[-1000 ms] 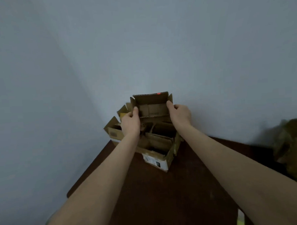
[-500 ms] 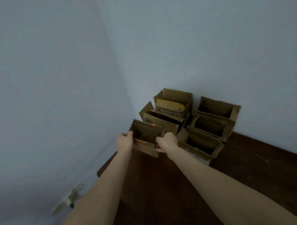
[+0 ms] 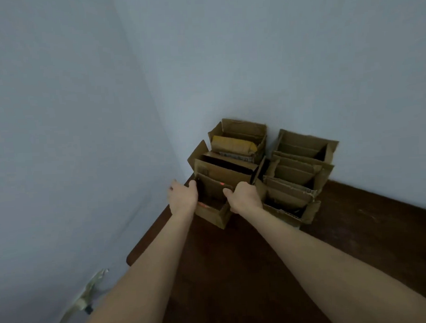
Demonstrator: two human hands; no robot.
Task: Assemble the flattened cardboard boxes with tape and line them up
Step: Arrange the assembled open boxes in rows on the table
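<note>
A: Head cam, what's chgd?
B: Small box (image 3: 213, 213) was up over the stack; now seems down on table (image 3: 236, 270), fronting left row (image 3: 222, 167). L hand (image 3: 183, 198) & R hand (image 3: 245, 196) clasp its sides.
A: Meaning?
B: Prob. lined up.

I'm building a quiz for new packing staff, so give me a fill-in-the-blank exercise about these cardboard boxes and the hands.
1. The left hand and right hand grip the small box at the front of the ___ column.
2. The boxes stand in ___ columns on the dark table.
3. The yellow package lies in the left column's ___ box.
Missing words: left; two; back.
</note>
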